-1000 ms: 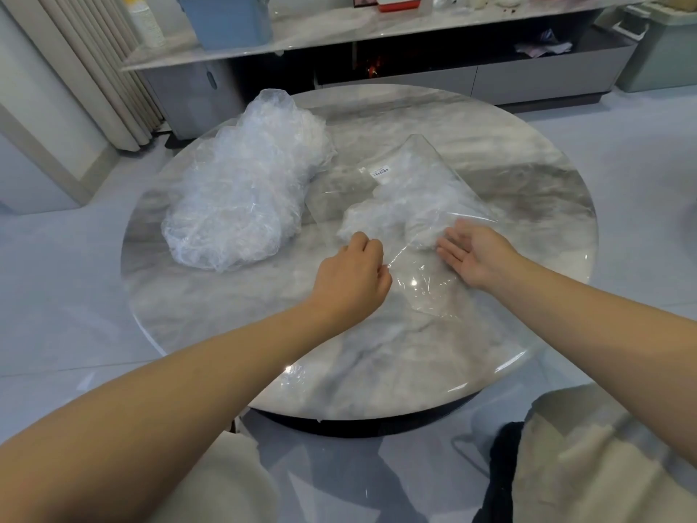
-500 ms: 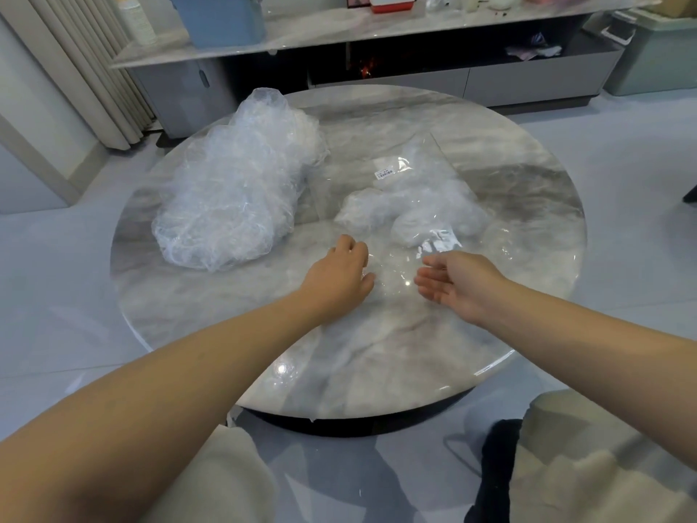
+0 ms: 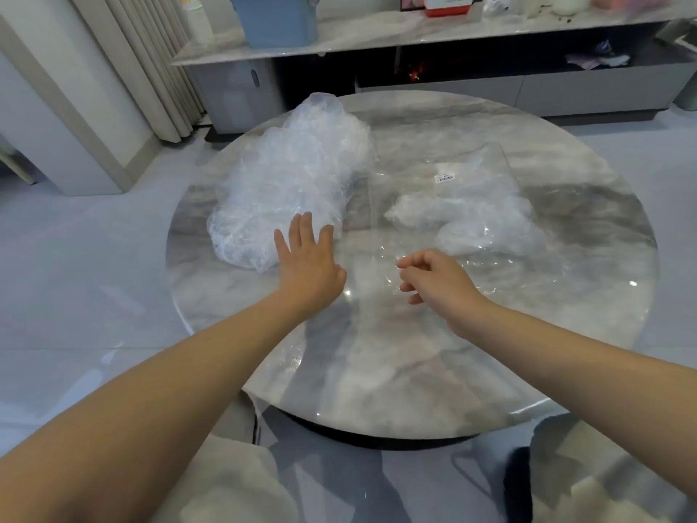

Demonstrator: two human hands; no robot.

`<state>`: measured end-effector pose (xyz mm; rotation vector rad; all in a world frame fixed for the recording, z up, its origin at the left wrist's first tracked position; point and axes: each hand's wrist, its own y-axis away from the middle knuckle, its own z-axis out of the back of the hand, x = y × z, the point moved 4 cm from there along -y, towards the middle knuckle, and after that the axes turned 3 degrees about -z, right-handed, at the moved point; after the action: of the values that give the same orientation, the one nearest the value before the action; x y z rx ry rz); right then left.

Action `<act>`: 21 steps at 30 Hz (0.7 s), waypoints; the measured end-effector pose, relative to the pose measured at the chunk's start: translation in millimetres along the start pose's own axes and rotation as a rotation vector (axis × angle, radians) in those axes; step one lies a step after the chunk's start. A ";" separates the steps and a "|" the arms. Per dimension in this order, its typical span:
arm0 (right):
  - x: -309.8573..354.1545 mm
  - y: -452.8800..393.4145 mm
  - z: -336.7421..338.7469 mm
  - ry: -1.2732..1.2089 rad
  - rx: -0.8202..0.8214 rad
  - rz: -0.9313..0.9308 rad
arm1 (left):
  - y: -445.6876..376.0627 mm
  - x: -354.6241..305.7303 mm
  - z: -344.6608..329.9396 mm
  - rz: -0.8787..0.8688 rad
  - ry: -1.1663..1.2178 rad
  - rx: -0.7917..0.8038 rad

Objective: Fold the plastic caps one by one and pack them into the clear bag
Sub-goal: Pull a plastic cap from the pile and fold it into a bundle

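Observation:
A heap of crumpled clear plastic caps (image 3: 286, 186) lies on the left half of the round marble table (image 3: 377, 371). To its right lies the clear bag (image 3: 464, 217), flat, with a small white label and some folded caps inside. My left hand (image 3: 307, 260) has its fingers spread straight at the heap's near edge, fingertips at the plastic. My right hand (image 3: 433, 279) hovers at the bag's near edge with fingers loosely curled and holds nothing that I can see.
Behind the table runs a low marble-topped cabinet (image 3: 415, 28) carrying a blue bin (image 3: 277, 17) and small items. Curtains (image 3: 151, 62) hang at the back left. Grey tiled floor surrounds the table; my knees show below its near edge.
My left hand left the bag and moved left to the heap of caps, opening its fingers. My right hand drew back from the bag and curled loosely. The bag settled flat.

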<state>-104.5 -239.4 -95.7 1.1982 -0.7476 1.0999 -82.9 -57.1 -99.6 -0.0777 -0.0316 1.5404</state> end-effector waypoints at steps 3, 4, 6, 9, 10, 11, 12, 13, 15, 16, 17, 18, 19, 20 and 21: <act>4.2 -6.2 -12.5 0.087 0.023 0.043 | 1.3 28.7 -7.0 0.123 -0.006 0.066; 6.0 -7.7 -16.5 0.113 0.031 0.060 | 2.3 36.1 -9.3 0.157 0.011 0.096; 10.3 -9.3 -22.7 0.170 0.041 0.120 | 4.9 47.2 -16.3 0.207 0.085 0.177; 17.0 -11.3 -33.4 0.240 0.059 0.222 | 8.8 54.5 -28.0 0.183 0.162 0.276; 18.2 -11.2 -36.6 0.261 0.067 0.250 | 10.4 54.5 -30.3 0.159 0.165 0.287; 18.4 -11.1 -39.7 0.286 0.075 0.272 | 12.0 53.3 -31.3 0.133 0.168 0.287; 17.6 -11.0 -42.2 0.310 0.084 0.290 | 14.1 51.2 -30.8 0.106 0.177 0.279; 16.5 -11.2 -44.4 0.334 0.094 0.306 | 16.3 48.0 -29.2 0.074 0.193 0.268; 14.3 -10.6 -48.3 0.383 0.108 0.347 | 24.3 40.7 -25.8 0.001 0.220 0.251; 13.6 -10.2 -49.5 0.409 0.112 0.373 | 29.3 36.5 -24.6 -0.035 0.219 0.245; 13.5 -9.7 -51.0 0.438 0.120 0.403 | 34.5 33.0 -23.6 -0.066 0.213 0.236; 13.5 -8.4 -52.9 0.470 0.133 0.434 | 40.0 30.7 -22.9 -0.089 0.207 0.227; 13.7 -7.1 -54.1 0.509 0.145 0.466 | 44.2 28.8 -23.3 -0.111 0.206 0.215; 13.9 -5.4 -55.2 0.555 0.161 0.493 | 47.9 27.5 -23.7 -0.131 0.212 0.207; 13.7 -2.6 -57.1 0.605 0.181 0.521 | 52.3 27.4 -23.2 -0.146 0.226 0.200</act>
<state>-102.9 -180.7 -97.9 0.7503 -0.4953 1.8858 -132.6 -28.9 -127.2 -0.0880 0.2905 1.3743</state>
